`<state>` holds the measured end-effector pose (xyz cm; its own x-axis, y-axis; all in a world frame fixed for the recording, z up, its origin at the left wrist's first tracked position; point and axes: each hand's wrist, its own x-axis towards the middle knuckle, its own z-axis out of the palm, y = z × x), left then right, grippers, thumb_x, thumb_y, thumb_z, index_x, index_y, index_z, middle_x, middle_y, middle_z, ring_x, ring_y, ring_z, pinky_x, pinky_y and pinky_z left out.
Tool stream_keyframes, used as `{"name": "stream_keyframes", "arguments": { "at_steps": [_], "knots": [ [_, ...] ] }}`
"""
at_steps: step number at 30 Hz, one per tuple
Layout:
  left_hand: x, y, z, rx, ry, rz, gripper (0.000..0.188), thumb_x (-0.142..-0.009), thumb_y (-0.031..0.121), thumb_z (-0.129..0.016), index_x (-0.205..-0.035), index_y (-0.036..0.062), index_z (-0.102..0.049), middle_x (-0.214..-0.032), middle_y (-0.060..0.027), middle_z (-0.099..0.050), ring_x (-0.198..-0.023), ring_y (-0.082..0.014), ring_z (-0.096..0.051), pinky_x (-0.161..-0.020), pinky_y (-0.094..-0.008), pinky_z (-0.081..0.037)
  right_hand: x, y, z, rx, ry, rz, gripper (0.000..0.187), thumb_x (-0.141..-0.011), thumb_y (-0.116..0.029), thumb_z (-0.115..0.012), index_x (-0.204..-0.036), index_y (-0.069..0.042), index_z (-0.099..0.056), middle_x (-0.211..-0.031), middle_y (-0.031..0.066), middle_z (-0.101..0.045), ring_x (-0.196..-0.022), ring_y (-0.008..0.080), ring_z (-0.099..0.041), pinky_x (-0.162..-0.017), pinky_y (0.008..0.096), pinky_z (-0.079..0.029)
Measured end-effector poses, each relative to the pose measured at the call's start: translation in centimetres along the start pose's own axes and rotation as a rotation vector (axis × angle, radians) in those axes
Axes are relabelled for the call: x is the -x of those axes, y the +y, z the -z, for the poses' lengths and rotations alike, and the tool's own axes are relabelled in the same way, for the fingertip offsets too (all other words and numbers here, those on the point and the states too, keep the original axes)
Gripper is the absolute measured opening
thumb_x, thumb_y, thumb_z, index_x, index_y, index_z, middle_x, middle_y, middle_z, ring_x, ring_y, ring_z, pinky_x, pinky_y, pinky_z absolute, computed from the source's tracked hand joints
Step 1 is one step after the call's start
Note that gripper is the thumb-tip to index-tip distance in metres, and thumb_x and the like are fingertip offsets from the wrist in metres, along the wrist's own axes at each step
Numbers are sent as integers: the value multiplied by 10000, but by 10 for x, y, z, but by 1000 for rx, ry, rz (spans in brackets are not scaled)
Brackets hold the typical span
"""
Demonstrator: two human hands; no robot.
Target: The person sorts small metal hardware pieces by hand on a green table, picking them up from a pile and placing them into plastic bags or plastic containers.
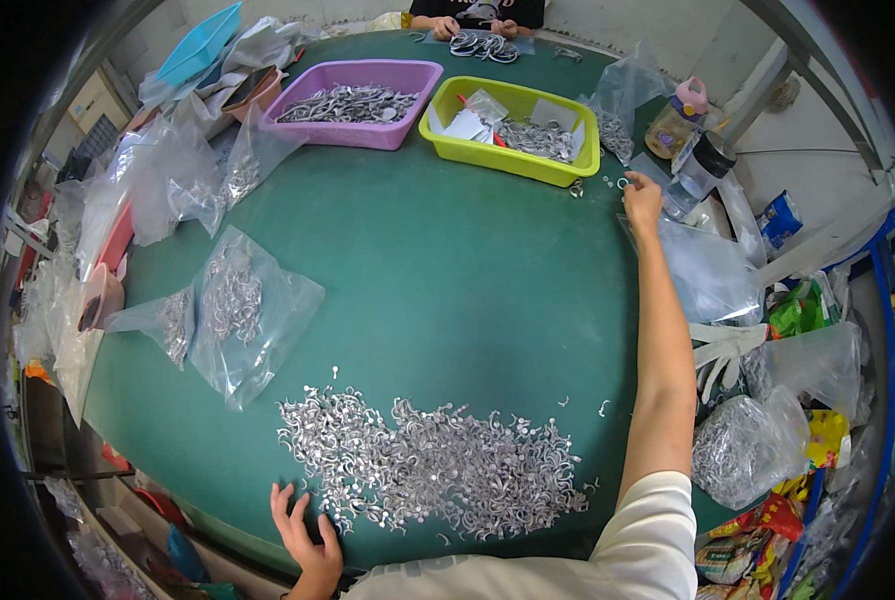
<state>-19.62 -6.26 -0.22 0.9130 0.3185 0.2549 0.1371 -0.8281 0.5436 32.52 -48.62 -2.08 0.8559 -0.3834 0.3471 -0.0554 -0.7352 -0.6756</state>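
A broad pile of small curved silver metal pieces (447,465) lies on the green table close to me. My left hand (307,535) rests at the pile's near left edge, fingers spread and holding nothing. Stretched far out to the right, my right hand (644,200) has its fingers drawn together at a small pale ring (622,183), which seems to be pinched at the fingertips. Beside that hand stands a clear bottle with a dark lid (702,170). A few loose metal pieces (576,188) lie just left of it, by the yellow-green basin (507,155).
A purple basin (352,140) of metal parts sits at the far side. Clear bags of parts (235,295) lie on the left. Across the table, another person's hands (477,28) are at dark rings. Clear plastic sheets (707,265) and a white glove (725,350) line the right edge.
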Motion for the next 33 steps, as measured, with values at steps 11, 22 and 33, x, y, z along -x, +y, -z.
{"name": "stream_keyframes", "arguments": {
  "at_steps": [11, 22, 33],
  "knots": [
    [-1, 0, -1, -21, -3, -1, 332, -775, 13, -532, -1101, -51, -509, -1235, -265, -437, -1222, -486, -358, -999, -549, -276, -18, 14, -7, 76, 39, -79, 249, -774, -118, -542, -955, -155, -709, -938, 140, -676, -930, 317, -629, -843, 415, -469],
    [-2, 1, -2, -37, -10, 7, 336, -774, 7, -539, -1102, -55, -506, -1232, -266, -439, -1215, -486, -363, -995, -550, -281, -25, 21, -6, 285, 21, -35, 175, -786, -152, -584, -898, -143, -717, -927, 131, -679, -911, 303, -632, -814, 405, -478],
    [-3, 3, -1, -28, -15, 4, 357, -750, -11, -548, -1104, -46, -509, -1241, -260, -432, -1224, -481, -358, -1004, -550, -277, 30, -25, -28, 261, -215, 498, 415, -737, -362, -699, -1080, -131, -659, -1211, 61, -547, -1168, 256, -425, -944, 447, -305]
  ]
}}
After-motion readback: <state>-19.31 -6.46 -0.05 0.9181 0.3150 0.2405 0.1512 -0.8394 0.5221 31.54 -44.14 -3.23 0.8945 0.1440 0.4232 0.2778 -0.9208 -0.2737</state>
